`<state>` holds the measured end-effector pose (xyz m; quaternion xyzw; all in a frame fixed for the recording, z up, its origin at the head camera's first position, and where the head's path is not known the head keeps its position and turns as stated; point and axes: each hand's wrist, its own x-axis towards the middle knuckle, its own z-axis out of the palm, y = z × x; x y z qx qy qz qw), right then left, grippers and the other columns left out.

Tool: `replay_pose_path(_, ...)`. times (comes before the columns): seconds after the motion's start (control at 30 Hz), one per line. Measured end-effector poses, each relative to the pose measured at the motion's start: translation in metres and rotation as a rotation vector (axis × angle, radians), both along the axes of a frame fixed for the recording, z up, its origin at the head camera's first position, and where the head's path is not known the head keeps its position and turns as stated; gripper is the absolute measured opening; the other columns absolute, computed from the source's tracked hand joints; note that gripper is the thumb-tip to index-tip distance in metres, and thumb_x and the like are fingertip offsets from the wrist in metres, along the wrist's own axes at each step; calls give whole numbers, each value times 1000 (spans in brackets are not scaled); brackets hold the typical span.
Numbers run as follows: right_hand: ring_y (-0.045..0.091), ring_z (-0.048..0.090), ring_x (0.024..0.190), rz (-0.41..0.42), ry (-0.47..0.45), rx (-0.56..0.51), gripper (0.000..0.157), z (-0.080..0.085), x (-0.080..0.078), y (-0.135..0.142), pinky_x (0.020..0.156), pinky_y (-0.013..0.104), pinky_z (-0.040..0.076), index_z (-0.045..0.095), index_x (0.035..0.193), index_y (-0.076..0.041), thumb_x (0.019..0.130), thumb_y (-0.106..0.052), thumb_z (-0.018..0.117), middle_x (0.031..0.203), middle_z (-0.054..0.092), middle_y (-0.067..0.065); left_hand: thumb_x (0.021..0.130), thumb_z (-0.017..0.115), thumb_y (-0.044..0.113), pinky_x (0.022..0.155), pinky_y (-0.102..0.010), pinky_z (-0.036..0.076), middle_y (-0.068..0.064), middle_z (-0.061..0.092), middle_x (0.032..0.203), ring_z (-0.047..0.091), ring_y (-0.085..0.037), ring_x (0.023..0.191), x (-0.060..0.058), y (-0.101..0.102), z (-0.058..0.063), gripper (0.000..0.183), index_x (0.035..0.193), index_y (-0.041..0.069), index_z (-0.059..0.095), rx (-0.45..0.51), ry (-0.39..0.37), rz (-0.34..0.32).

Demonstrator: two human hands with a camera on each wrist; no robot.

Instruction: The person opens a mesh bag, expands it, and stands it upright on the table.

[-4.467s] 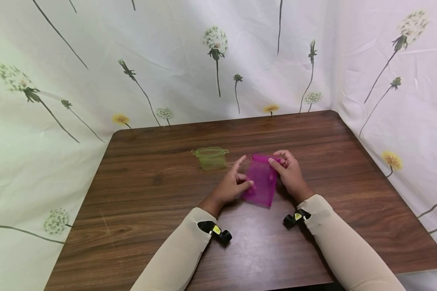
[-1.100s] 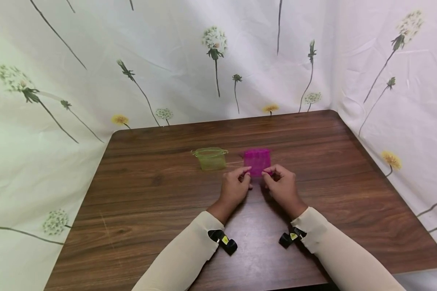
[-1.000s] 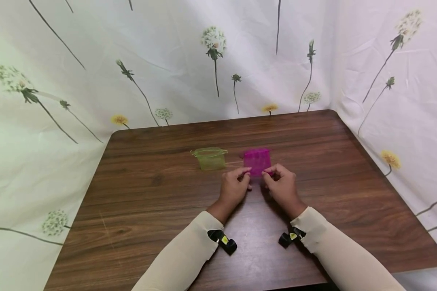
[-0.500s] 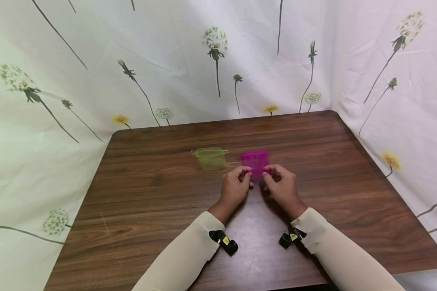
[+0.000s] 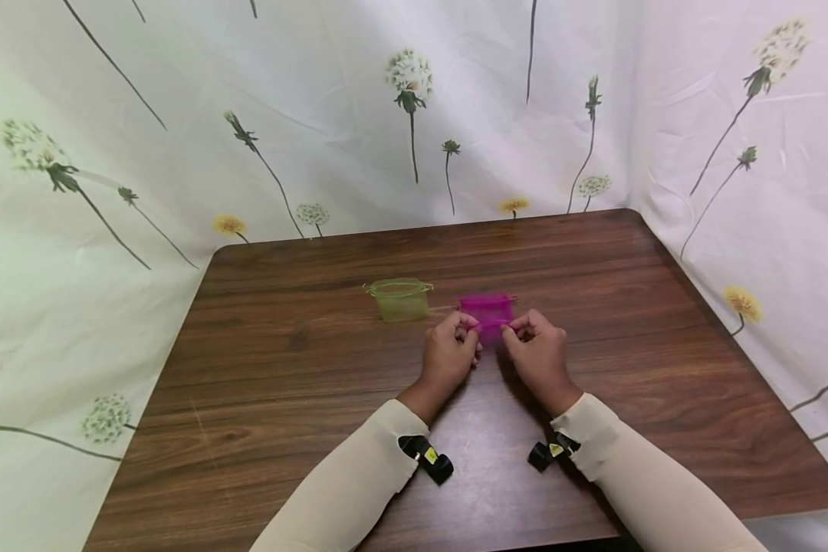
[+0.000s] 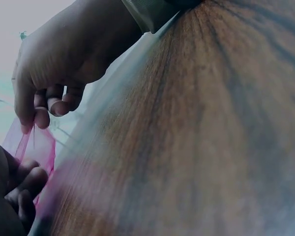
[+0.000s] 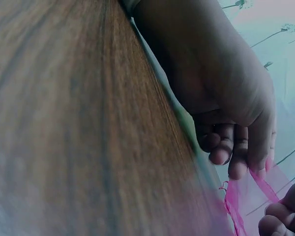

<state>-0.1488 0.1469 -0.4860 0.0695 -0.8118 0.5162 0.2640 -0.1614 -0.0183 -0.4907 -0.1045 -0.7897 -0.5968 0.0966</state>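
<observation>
A sheer magenta drawstring pouch point(image 5: 486, 308) spans the gap between both hands, with small cord ends at its far corners. My left hand point(image 5: 448, 353) pinches its near left corner between thumb and index finger. At the near right corner, my right hand point(image 5: 538, 356) pinches it the same way. A taut fold of the pouch point(image 6: 22, 145) runs between the fingertips in the left wrist view. In the right wrist view, the pouch point(image 7: 263, 187) hangs from the pinching fingers, its corded edge beside the tabletop. To its left stands a sheer green drawstring pouch point(image 5: 403, 303), mouth open.
A dark wood-grain table point(image 5: 283, 383) with rounded corners lies under everything. White cloth point(image 5: 317, 115) printed with dandelions hangs behind and along both sides. Each sleeve cuff carries a small black wrist camera point(image 5: 438, 466).
Earlier the hands held the magenta pouch by its sides, nearer me; then they shifted to its near corners. In the last second its far edge has come nearer, and it looks shorter. The green pouch stays put.
</observation>
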Motion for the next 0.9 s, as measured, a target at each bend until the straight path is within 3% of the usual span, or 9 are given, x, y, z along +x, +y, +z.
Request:
replay_pose_path(0.2,0,57,54,34,20,27,5,-1,0,1,50,13,45,75,92,2,91,7,75,71,74,12,101,68,-2,48,-18,54,-20,81,80,69,-19,47,0,-1,-1,22,119,-3,81,-73,39,23)
replay_pose_path(0.3,2,58,56,24,30,45,9,-1,0,2,52,12,45,78,93,3,89,8,71,69,74,11,101,68,-1,49,-16,52,-19,83,88,72,-21,48,0,-1,-2,23,119,-1,82,-108,71,37)
replay_pose_path(0.43,4,60,58,-2,43,74,5,-1,0,1,54,10,46,77,88,2,90,6,75,71,76,11,99,69,-2,50,-13,52,-20,84,95,75,-26,51,0,-1,-1,23,117,-2,83,-119,94,53)
replay_pose_path(0.57,4,61,59,-34,66,91,9,0,-1,0,55,9,46,73,82,0,87,7,78,70,75,12,96,68,-7,48,-13,51,-22,82,84,74,-33,50,1,0,1,24,114,-3,83,-83,87,63)
replay_pose_path(0.77,11,63,60,-62,98,123,17,0,0,-1,58,8,46,66,78,-1,84,9,79,69,74,12,93,65,-12,42,-20,52,-21,75,66,66,-21,43,2,0,2,26,110,-5,83,-23,97,57)
replay_pose_path(0.9,18,71,64,-57,57,171,8,-1,-1,0,60,10,47,73,91,0,88,2,81,78,79,13,93,65,-12,42,-20,52,-20,74,63,64,-15,42,1,0,0,25,108,-5,83,-22,91,39)
